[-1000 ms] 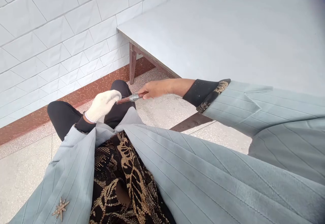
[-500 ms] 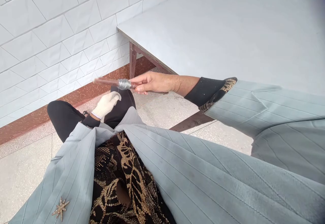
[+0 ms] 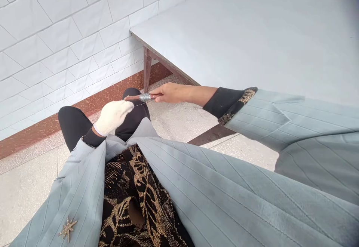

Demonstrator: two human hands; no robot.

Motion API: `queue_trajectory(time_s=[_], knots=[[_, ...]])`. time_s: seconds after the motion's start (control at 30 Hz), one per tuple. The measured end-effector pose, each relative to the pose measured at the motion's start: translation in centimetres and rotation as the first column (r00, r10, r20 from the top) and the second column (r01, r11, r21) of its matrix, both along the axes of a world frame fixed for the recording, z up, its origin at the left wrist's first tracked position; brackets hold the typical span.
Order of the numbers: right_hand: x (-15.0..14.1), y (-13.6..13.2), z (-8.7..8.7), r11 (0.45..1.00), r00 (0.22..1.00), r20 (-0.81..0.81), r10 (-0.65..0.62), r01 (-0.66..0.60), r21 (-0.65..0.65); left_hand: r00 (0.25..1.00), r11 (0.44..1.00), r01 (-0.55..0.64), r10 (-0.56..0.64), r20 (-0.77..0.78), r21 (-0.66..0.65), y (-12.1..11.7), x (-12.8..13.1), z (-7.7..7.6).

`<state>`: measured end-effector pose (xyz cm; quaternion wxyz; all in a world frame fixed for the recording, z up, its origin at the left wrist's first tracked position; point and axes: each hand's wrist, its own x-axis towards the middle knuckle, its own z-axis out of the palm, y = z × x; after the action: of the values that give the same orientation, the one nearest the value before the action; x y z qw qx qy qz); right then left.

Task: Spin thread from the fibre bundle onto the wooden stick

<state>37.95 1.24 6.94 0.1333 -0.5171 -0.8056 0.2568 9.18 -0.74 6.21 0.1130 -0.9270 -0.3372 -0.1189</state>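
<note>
My bare right hand grips one end of a reddish-brown wooden stick, which points left across my knees. Around the stick's middle sits a coil of thin silvery wire. A fine strand runs from the coil to my left hand, which wears a white knitted glove. The gloved fingers are closed on that strand, just below the stick's free end. Most of the left fingertips are hidden from this angle.
A pale-topped table with brown wooden legs stands to the right. White wall tiles rise ahead, with a reddish-brown skirting band along the bottom. Speckled floor lies below my dark-trousered knees.
The stick and my right hand have shifted slightly, its free end now lower and further right. My gloved left hand has risen a little and turned, nearer the stick's tip.
</note>
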Motion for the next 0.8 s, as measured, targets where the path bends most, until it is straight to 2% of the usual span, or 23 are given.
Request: queue_trajectory(time_s=[0.07,0.17,0.23,0.3,0.4,0.5,0.53,0.6,0.67,0.7,0.8], knots=[[-0.1,-0.4,-0.1,0.983,0.986,0.045,0.163,-0.158,-0.096,0.996,0.998,-0.065,0.064,0.065,0.025,0.3,-0.3,0.4],[-0.2,-1.0,-0.2,0.903,0.925,-0.020,0.379,-0.374,-0.212,0.967,0.989,-0.141,0.149,0.206,-0.052,1.3,-0.3,0.3],[-0.3,-1.2,-0.3,0.872,0.900,-0.106,0.423,-0.436,-0.221,0.935,0.977,-0.155,0.193,0.297,-0.148,2.0,-0.1,-0.4],[-0.4,-1.1,-0.3,0.876,0.882,-0.239,0.406,-0.450,-0.176,0.897,0.952,-0.146,0.242,0.371,-0.269,2.4,0.2,-1.4],[-0.6,-1.0,-0.2,0.931,0.801,-0.530,0.279,-0.361,-0.056,0.873,0.869,-0.035,0.267,0.409,-0.493,2.1,0.9,-2.7],[-0.9,-0.7,0.2,0.986,0.643,-0.757,0.115,-0.167,0.008,0.922,0.761,0.093,0.178,0.345,-0.642,1.2,1.6,-3.4],[-0.9,-0.6,0.2,0.995,0.593,-0.802,0.065,-0.099,0.008,0.941,0.746,0.103,0.142,0.307,-0.659,0.9,1.7,-3.3],[-0.6,-0.1,0.3,1.000,0.524,-0.851,-0.022,0.028,-0.009,0.972,0.755,0.085,0.081,0.222,-0.650,0.4,1.9,-3.0],[-0.2,0.5,0.0,0.991,0.533,-0.840,-0.102,0.128,-0.038,0.990,0.808,0.068,0.020,0.143,-0.585,0.1,1.7,-2.4],[0.1,0.9,-0.3,0.984,0.575,-0.805,-0.147,0.170,-0.058,0.994,0.845,0.069,-0.011,0.111,-0.530,-0.1,1.5,-2.1],[0.7,1.6,-1.2,0.972,0.807,-0.543,-0.231,0.216,-0.092,0.994,0.940,0.103,-0.087,0.063,-0.326,-0.6,0.5,-0.6]])
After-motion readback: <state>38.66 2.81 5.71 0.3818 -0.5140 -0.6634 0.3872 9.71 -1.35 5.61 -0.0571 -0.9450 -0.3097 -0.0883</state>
